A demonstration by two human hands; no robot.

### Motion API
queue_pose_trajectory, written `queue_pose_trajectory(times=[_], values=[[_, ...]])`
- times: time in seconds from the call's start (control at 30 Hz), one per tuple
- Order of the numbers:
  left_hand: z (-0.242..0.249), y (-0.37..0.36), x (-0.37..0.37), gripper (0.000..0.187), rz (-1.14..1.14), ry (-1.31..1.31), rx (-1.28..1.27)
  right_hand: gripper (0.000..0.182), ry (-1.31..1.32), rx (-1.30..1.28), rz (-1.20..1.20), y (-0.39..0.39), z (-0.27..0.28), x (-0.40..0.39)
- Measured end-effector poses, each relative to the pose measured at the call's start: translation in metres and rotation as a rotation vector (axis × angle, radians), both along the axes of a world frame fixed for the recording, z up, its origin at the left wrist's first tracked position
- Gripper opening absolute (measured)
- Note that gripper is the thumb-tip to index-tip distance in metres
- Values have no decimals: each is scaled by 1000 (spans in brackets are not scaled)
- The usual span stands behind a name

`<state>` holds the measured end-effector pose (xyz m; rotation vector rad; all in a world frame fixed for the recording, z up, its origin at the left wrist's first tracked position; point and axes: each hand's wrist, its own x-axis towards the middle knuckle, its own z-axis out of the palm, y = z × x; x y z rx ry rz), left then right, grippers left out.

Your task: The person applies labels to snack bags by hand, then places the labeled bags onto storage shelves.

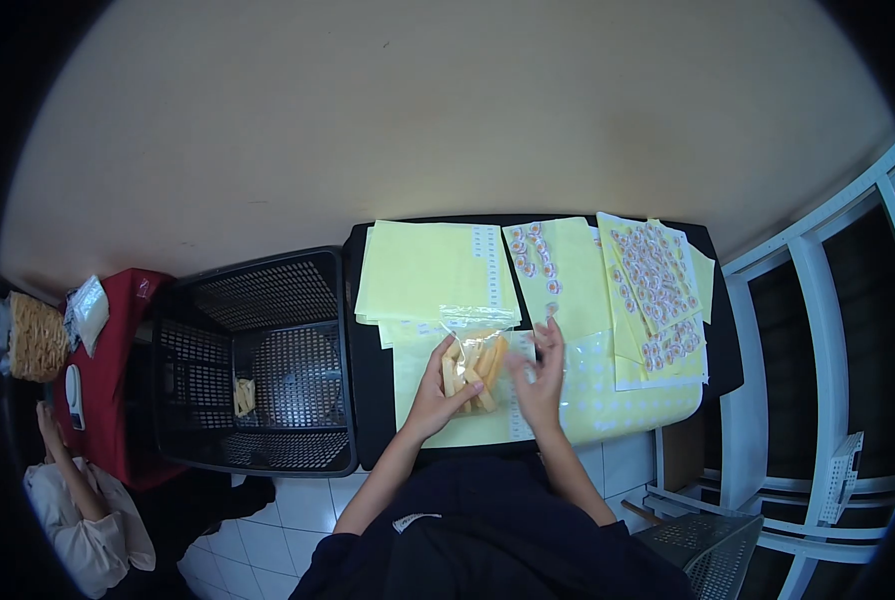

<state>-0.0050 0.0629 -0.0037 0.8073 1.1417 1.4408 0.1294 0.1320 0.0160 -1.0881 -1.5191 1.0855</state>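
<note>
My left hand [436, 396] is closed around the lower left of a clear zip bag [465, 322], its thumb across the front. Inside the bag are pale yellow stick-shaped pieces [488, 362] that look like fries. Just right of the bag is my right hand [542, 375], fingers apart and partly blurred, with nothing visible in it. Its fingertips are near a round sticker [552, 309] on a yellow sticker sheet [574, 262]. Beneath both hands lie yellow sheets and clear plastic [583, 375].
A black crate [340, 300] on the left holds a bag of yellow sticks [245, 397]. Stacked yellow sheets [418, 265] and round-sticker sheets [658, 275] cover the black table [368, 400]. Another person [93, 525] sits by a red-covered table [118, 370]. A grey basket [713, 550] stands lower right.
</note>
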Motion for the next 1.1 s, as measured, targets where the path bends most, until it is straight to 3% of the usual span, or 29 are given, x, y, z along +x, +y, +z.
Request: queue_pose_trajectory(times=[0.03,0.07,0.13,0.17,0.3,0.37,0.9,1.1], values=[[-8,1,-2,77,-4,21,-9,45,-83,143,-128,8,0,3],[-15,0,-3,77,-8,42,-18,45,-83,141,-125,15,4,9],[-13,1,-4,77,-24,62,-22,18,-179,68,231,25,22,18],[-12,1,-3,78,-40,79,-22,13,-171,44,331,26,27,15],[-10,2,-3,78,-40,52,-5,10,-296,59,519,28,44,5],[-10,1,-3,79,-44,49,-6,9,-446,184,573,29,44,0],[-10,1,-5,79,-70,53,-16,10,-674,333,517,22,44,-12],[-14,1,-5,80,-61,19,18,14,-647,456,365,11,25,-17]])
